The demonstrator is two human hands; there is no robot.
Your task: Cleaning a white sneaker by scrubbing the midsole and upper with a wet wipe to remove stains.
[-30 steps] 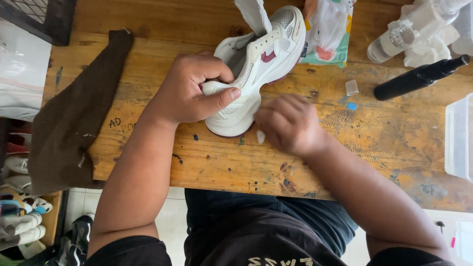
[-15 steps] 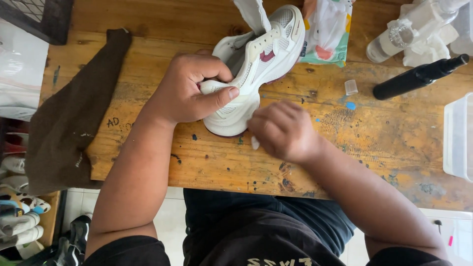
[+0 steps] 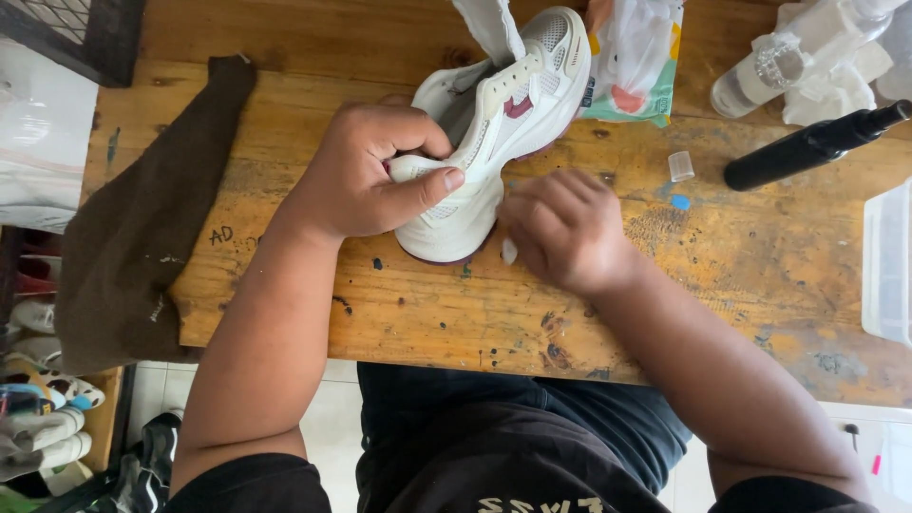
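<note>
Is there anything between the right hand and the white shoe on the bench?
Only a small white scrap, pinched in the right hand, lies against the white shoe at its heel. Nothing else visible separates them. The left hand already grips the shoe.

A soft white and green pack of wipes (image 3: 635,59) with orange corners lies at the table's far edge, just right of the shoe's toe.

White mesh sneaker (image 3: 494,114) on the worn wooden desk (image 3: 722,275) between my hands, brown cloth (image 3: 142,218) left, black spray bottle (image 3: 812,145) right, wipes packet (image 3: 635,59) behind.
</note>
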